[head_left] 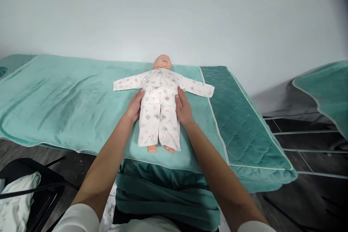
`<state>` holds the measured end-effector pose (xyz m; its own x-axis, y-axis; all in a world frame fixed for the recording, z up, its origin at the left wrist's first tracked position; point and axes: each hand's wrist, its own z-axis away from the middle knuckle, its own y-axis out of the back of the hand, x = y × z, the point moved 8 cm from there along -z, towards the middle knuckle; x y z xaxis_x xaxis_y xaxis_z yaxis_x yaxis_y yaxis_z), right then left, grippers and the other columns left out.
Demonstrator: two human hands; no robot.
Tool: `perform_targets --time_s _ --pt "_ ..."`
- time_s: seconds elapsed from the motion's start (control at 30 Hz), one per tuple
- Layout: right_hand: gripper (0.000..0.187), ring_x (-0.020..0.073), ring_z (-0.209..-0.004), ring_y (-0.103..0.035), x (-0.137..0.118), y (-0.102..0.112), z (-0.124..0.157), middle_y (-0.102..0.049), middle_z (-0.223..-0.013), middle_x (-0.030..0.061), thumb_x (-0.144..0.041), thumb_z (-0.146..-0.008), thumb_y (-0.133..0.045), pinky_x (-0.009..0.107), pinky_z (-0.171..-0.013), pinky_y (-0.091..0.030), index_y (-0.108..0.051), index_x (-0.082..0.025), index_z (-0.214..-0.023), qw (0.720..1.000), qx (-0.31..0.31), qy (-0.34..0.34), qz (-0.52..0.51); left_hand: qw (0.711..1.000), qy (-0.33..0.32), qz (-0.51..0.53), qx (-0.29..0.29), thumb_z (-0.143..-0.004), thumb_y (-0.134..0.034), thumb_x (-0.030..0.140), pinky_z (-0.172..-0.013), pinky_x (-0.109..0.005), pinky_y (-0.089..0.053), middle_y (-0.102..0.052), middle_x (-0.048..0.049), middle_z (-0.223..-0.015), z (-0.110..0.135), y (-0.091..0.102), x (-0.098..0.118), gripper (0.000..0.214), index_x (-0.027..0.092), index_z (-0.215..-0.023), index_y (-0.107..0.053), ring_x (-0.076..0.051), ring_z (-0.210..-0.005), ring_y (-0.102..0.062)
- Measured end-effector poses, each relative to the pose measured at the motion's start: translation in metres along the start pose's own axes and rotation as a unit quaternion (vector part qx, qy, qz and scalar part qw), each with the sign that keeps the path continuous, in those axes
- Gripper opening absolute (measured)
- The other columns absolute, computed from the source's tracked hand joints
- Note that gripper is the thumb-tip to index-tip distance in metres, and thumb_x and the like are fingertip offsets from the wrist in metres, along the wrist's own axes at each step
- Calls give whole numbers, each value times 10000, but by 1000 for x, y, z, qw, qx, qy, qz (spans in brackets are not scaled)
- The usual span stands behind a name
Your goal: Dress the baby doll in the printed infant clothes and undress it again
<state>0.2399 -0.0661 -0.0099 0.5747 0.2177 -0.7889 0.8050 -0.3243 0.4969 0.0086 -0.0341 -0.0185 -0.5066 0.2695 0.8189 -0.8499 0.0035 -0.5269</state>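
A baby doll [162,63] lies on its back on the green bed cover [67,98], feet toward me. It wears a white printed top [160,85] with both sleeves spread wide, and matching trousers [157,125]; its bare feet [152,149] stick out below the legs. My left hand [135,105] rests against the doll's side at the waist, fingers together and partly hidden behind it. On the opposite side, my right hand [183,106] touches the waist, its thumb and fingers lying along the cloth. The doll's hands are hidden in the sleeves.
A darker quilted mattress end [244,123] shows at the right, beside a metal rack [307,150]. Folded dark green cloth [165,195] is in front of me below the bed edge. A black chair [40,177] holding printed cloth [20,203] stands at lower left. A white wall rises behind.
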Motion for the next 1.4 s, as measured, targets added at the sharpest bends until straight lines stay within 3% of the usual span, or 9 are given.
perform_targets --time_s 0.17,0.33,0.47,0.7,0.9,1.07,1.2,1.33,1.4 --pt "646 216 -1622 -224 -8 -4 7 -313 -1723 -11 -615 -1070 -251 522 -1336 -217 -293 -341 -1654 999 -14 26 -15 999 -2 -50 0 -728 -888 372 -1135 -496 -525 -726 -147 -1329 -7 -4 -2 803 196 -1445 -571 -334 -1239 -698" --pt "638 212 -1648 49 -15 0 1 59 -1781 -48 -597 -1075 -270 484 -1348 -142 -313 -316 -1647 999 -15 41 0 998 -31 -35 -34 -717 -857 284 -1085 -500 -562 -724 -133 -1340 -14 -18 4 868 195 -1509 -510 -326 -1163 -732" --pt "629 212 -1644 85 -21 -2 -17 131 -1771 -71 -596 -1076 -257 469 -1351 -111 -319 -329 -1642 997 -28 62 22 998 -42 -33 -24 -704 -848 260 -1051 -499 -584 -747 -113 -1293 -26 -24 8 808 205 -1457 -561 -327 -1115 -747" --pt "631 201 -1650 -43 -8 -10 -26 -79 -1779 -44 -596 -1077 -247 506 -1344 -175 -244 -362 -1663 998 -32 44 9 997 -51 -60 15 -720 -853 321 -1112 -478 -545 -688 -95 -1391 -28 -18 7 722 244 -1396 -610 -330 -1282 -666" --pt "650 199 -1642 -132 1 -9 -15 -219 -1756 16 -592 -1076 -268 530 -1333 -207 -240 -326 -1668 999 -23 21 7 969 -113 -202 87 -896 -729 449 -1295 -435 -326 -565 -3 -1551 -1 -9 5 527 343 -1398 -608 -264 -1497 -472" --pt "651 293 -1633 -173 -5 1 -1 -256 -1739 118 -557 -1083 -224 618 -1273 -272 -298 -252 -1654 995 -2 22 95 931 -208 -287 84 -943 -663 426 -1322 -446 -257 -456 -54 -1630 34 1 10 470 312 -1395 -595 -248 -1558 -371" --pt "611 431 -1577 -283 -4 13 25 -260 -1725 188 -521 -1076 -285 745 -1163 -328 -411 -236 -1603 976 22 16 217 870 -281 -391 109 -959 -623 431 -1236 -508 -399 -447 -83 -1614 84 49 31 414 335 -1361 -606 -285 -1529 -406" --pt "542 406 -1516 -410 -5 22 50 -411 -1661 168 -493 -1069 -351 711 -1151 -374 -506 -268 -1537 961 19 37 272 740 -338 -519 262 -970 -577 405 -1265 -590 -336 -496 -83 -1567 156 147 71 344 368 -1310 -608 -315 -1483 -456" --pt "540 381 -1518 -415 -5 23 61 -439 -1644 170 -462 -1078 -324 656 -1183 -365 -537 -233 -1518 946 -10 31 323 665 -332 -576 341 -974 -540 388 -1268 -574 -337 -459 -116 -1595 194 202 86 392 290 -1352 -580 -316 -1512 -419"
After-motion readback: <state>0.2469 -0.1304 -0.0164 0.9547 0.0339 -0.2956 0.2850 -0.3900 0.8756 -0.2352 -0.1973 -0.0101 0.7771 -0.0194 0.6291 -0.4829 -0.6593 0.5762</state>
